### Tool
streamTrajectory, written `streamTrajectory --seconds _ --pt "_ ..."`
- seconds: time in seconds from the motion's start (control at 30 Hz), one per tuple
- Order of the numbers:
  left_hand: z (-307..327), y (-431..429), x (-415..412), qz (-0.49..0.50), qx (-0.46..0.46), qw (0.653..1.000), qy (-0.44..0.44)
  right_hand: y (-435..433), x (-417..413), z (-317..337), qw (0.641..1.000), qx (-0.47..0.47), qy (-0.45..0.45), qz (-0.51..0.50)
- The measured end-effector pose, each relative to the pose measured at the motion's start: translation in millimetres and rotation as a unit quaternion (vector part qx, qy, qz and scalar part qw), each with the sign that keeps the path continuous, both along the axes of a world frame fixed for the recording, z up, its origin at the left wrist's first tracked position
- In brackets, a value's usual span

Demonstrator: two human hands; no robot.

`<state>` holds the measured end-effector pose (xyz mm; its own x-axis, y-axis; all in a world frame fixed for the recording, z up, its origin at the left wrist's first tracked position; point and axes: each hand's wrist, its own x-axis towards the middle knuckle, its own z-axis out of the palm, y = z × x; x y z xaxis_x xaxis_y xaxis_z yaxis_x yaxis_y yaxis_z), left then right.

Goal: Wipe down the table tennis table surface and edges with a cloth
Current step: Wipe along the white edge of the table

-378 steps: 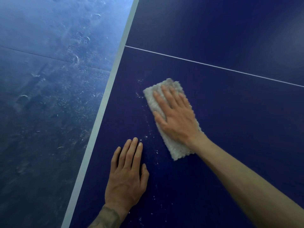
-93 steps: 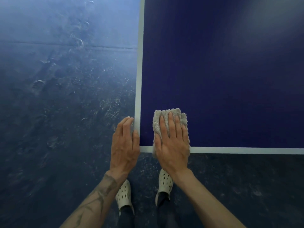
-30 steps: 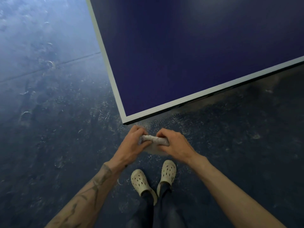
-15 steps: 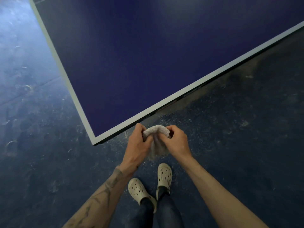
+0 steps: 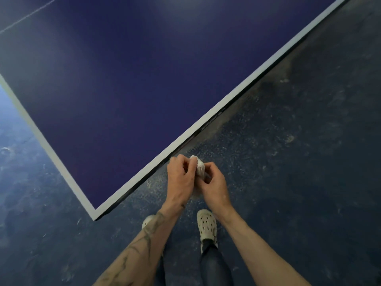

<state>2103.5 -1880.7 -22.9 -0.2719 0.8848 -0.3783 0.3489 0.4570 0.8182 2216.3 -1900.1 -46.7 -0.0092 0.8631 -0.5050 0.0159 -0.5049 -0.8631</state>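
So the cloth (image 5: pixel 199 168) is off the table right now. It's a pale, nubby terry-looking rag, scrunched into a small lump and held in the air just on the near side of the table's long edge, above the floor. Both hands are closed on it: the left hand (image 5: pixel 180 182) has its fingers curled over the left side of the wad, and the right hand (image 5: pixel 213 186) pinches the right side with bent fingers. Most of the rag is hidden between the palms.

The table (image 5: pixel 123 79) is a flat, matte, deep-blue slab with a crisp white border (image 5: pixel 226 100) and a sharp square corner at near left. A thin white line (image 5: pixel 31 14) crosses it at far left. The floor (image 5: pixel 288 162) is dark, mottled and scuffed, with pale dusty specks near the table edge. Near bottom are cream perforated clogs (image 5: pixel 207 226) and a tattooed left forearm (image 5: pixel 144 244).

Compared with half a second back, the rag is bunched tighter and shows less, with the hands closer together. About three seconds ago it lay flat on the table corner under a flat right palm.
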Motion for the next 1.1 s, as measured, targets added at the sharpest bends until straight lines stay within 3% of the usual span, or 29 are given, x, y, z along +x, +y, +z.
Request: streamTrajectory --seconds 0.17,0.3,0.43,0.53,0.63,0.8,0.87,1.0,1.1 --pt "-5 9 -4 0.008 0.009 0.999 -0.03 -24 -37 5 0.997 -0.011 0.061 -0.047" --pt "-8 2 -36 -0.109 -0.019 0.994 -0.004 -50 -64 13 0.994 -0.008 0.083 -0.077" --pt "-7 -16 -75 -0.226 -0.007 0.973 -0.05 -93 -93 19 0.988 -0.032 0.094 -0.12" --pt "-12 -25 -104 -0.292 -0.015 0.956 -0.035 -123 -116 25 0.969 -0.042 0.106 -0.219" --pt "-18 -36 -121 -0.316 -0.039 0.948 -0.023 -137 -132 23 0.948 -0.043 0.08 -0.305" --pt "-7 -69 -121 -0.301 -0.077 0.948 -0.063 -125 -155 12 0.945 -0.044 0.013 -0.325" --pt "-4 -71 -132 -0.334 -0.051 0.941 -0.016 -126 -161 6 0.949 -0.041 0.001 -0.314" --pt "8 -58 -161 -0.447 0.07 0.876 0.166 -138 -174 -6 0.946 -0.041 -0.041 -0.319" --pt "29 -44 -174 -0.446 0.181 0.853 0.203 -138 -191 -9 0.934 -0.058 -0.07 -0.345"
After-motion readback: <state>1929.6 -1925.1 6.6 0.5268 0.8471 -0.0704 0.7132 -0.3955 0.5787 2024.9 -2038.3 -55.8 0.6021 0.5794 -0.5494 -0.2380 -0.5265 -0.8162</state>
